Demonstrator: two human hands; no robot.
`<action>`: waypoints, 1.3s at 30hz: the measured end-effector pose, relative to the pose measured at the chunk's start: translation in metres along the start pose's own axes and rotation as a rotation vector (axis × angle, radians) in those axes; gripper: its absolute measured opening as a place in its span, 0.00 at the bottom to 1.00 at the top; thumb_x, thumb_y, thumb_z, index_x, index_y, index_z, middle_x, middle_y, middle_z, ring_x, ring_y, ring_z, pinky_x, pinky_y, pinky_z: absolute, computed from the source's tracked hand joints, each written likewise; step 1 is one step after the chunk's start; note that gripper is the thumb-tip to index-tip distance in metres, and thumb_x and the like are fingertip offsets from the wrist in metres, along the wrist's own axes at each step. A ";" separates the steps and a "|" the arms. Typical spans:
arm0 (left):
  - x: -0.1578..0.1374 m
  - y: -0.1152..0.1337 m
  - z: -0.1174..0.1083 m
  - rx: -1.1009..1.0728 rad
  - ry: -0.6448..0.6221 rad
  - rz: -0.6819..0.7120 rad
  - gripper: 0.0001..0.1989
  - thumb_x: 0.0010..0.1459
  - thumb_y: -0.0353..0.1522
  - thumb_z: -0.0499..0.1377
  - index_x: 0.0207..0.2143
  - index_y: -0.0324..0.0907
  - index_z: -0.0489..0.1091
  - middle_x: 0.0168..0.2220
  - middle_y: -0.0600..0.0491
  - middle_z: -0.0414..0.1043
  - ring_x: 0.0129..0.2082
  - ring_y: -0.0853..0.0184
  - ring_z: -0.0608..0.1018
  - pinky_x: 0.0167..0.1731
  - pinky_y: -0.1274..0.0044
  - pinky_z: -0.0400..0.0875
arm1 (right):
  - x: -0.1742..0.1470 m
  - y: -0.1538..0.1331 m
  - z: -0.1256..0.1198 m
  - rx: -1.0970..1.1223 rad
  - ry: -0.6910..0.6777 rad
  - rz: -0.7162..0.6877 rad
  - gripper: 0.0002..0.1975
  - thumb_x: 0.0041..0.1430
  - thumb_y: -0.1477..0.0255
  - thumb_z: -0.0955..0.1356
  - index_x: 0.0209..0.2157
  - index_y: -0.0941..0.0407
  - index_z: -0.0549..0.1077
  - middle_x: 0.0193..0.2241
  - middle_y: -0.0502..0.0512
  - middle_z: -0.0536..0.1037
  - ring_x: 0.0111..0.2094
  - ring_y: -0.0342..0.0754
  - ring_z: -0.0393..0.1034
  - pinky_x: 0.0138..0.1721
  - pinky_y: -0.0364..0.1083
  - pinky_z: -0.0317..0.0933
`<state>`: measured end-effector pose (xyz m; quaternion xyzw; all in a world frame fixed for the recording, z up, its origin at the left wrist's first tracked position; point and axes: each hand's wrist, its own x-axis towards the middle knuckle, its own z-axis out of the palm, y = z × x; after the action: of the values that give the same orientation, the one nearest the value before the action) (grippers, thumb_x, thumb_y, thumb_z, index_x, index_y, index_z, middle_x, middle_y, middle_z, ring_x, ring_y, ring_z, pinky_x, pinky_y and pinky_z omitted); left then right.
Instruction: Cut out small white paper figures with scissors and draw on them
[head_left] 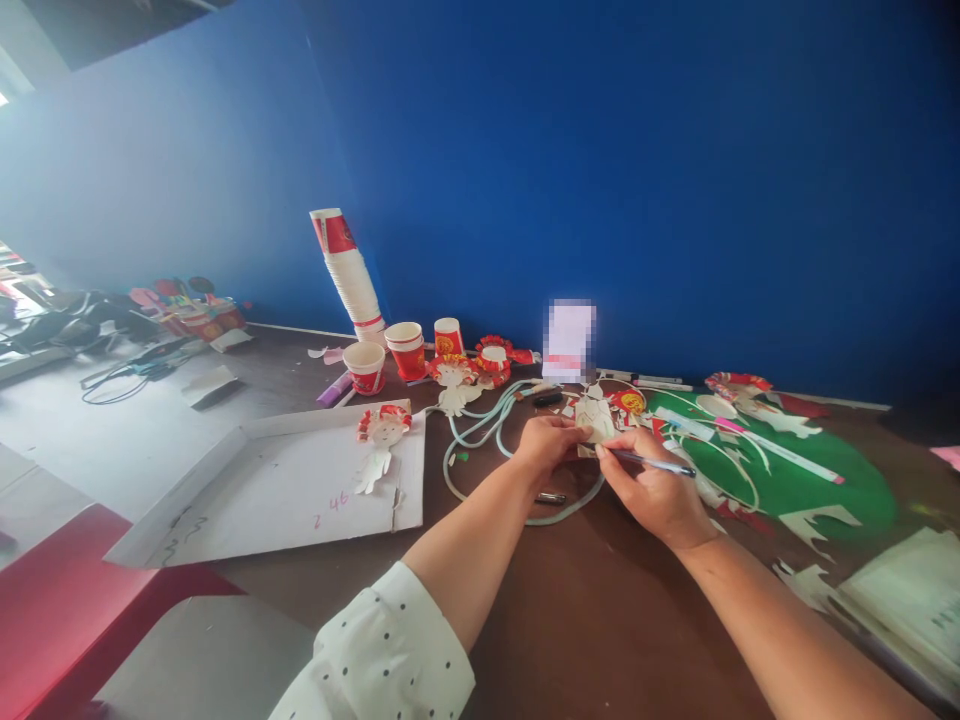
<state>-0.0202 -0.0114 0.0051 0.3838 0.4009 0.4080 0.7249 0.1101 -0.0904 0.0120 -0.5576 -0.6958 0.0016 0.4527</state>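
Between the thumb and fingers of my left hand (551,447) is a small cream paper piece (595,417), held just above the brown table. My right hand (651,487) is closed around a slim pen (654,462), its tip at the lower edge of that paper. Any marks on the paper are too small to make out. Red and white paper scraps (628,402) lie right behind both hands. A pale blue cable (480,432) loops on the table beside my left hand, and a black marker (551,498) lies below that wrist.
A leaning stack of paper cups (352,280) stands at the blue wall (600,150). A white box lid (292,490) bears a cut-paper figure (382,440). On the right, a pink-capped marker (787,455) lies over a green round mat (855,490). A blurred-out upright card stands behind the hands.
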 end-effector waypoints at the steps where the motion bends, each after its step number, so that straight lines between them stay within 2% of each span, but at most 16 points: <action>1: -0.001 0.001 0.000 -0.005 0.002 -0.006 0.18 0.33 0.34 0.74 0.24 0.35 0.69 0.22 0.53 0.69 0.21 0.72 0.72 0.28 0.76 0.71 | 0.000 0.000 0.000 -0.003 -0.001 -0.005 0.04 0.57 0.67 0.66 0.32 0.52 0.69 0.28 0.52 0.77 0.26 0.47 0.73 0.29 0.45 0.66; 13: -0.003 0.003 0.001 0.018 0.007 -0.010 0.17 0.34 0.33 0.73 0.23 0.35 0.69 0.20 0.54 0.68 0.19 0.74 0.70 0.23 0.79 0.68 | 0.000 0.001 0.000 -0.059 -0.014 -0.039 0.03 0.57 0.68 0.66 0.32 0.52 0.69 0.28 0.51 0.77 0.27 0.47 0.73 0.30 0.45 0.66; 21: -0.005 0.006 0.003 0.004 0.020 -0.019 0.15 0.36 0.31 0.73 0.22 0.35 0.70 0.21 0.53 0.69 0.20 0.73 0.71 0.25 0.79 0.70 | 0.000 -0.001 -0.001 -0.056 -0.004 -0.029 0.03 0.57 0.68 0.66 0.31 0.51 0.68 0.26 0.50 0.76 0.25 0.46 0.72 0.29 0.45 0.66; 28: -0.005 0.006 0.002 -0.001 0.016 -0.028 0.11 0.39 0.28 0.71 0.23 0.35 0.70 0.22 0.53 0.70 0.21 0.72 0.72 0.28 0.76 0.72 | 0.000 0.001 -0.002 -0.018 0.009 0.049 0.04 0.56 0.66 0.67 0.31 0.51 0.68 0.26 0.51 0.77 0.26 0.48 0.73 0.29 0.46 0.66; 39: -0.003 0.004 0.001 0.038 0.031 -0.011 0.10 0.42 0.27 0.69 0.23 0.34 0.70 0.22 0.52 0.70 0.20 0.73 0.72 0.25 0.78 0.70 | 0.002 -0.002 -0.005 -0.040 0.044 0.042 0.04 0.55 0.68 0.67 0.30 0.53 0.69 0.24 0.49 0.76 0.23 0.46 0.72 0.27 0.43 0.65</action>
<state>-0.0212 -0.0124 0.0097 0.3888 0.4219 0.4021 0.7136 0.1114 -0.0920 0.0174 -0.5809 -0.6738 -0.0152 0.4565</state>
